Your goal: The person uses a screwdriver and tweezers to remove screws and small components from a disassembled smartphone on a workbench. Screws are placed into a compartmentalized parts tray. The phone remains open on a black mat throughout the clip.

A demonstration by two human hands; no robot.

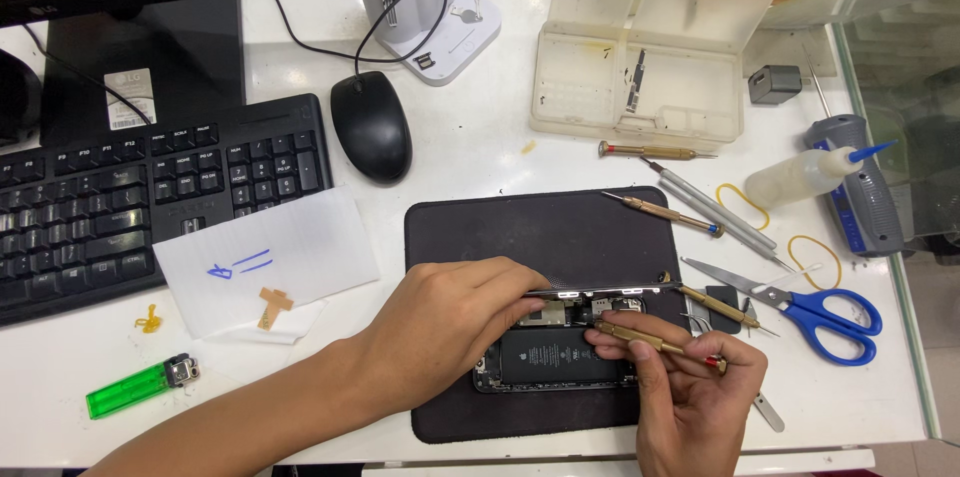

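Opened smartphone (555, 357): dark body flat on black mat (470, 237), near mat's front edge, right of centre. Black battery fills middle; circuit board and small metal parts exposed along far side. Screen panel (600, 290) lifted off body, tilted up on far edge, seen edge-on as thin silvery strip. Brass-handled screwdriver (660, 343) lies slantwise over phone's right end, tip toward board, red cap toward right.
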